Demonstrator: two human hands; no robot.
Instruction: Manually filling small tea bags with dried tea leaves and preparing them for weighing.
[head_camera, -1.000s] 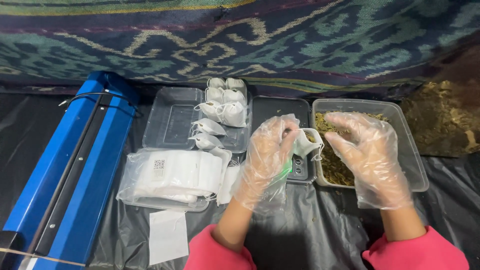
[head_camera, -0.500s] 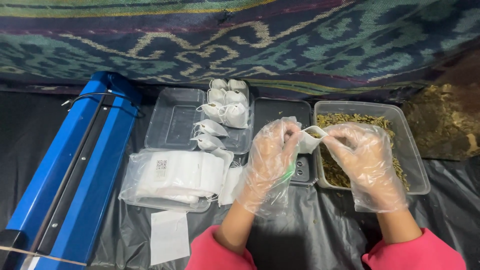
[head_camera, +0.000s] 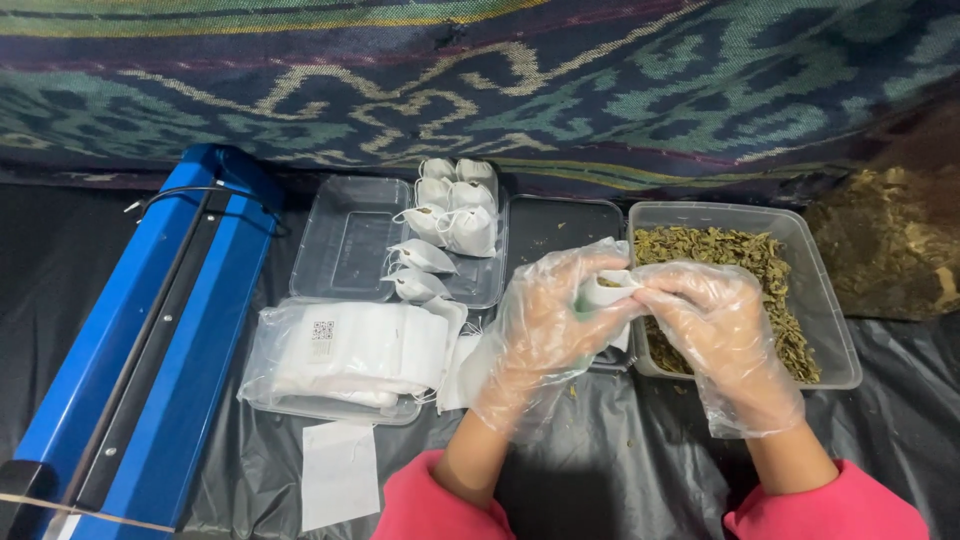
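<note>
Both hands (in clear plastic gloves) pinch one small white tea bag (head_camera: 607, 291). The left hand (head_camera: 540, 335) and right hand (head_camera: 722, 335) hold it over the tub of dried leaves (head_camera: 835, 300).

Sealer (head_camera: 130, 350) blue, black strip. Sleeves (head_camera: 440, 505) pink. Pouches (head_camera: 450, 215) white. Leaves (head_camera: 745, 285) olive-green. Cloth (head_camera: 500, 90) teal-purple, patterned.
</note>
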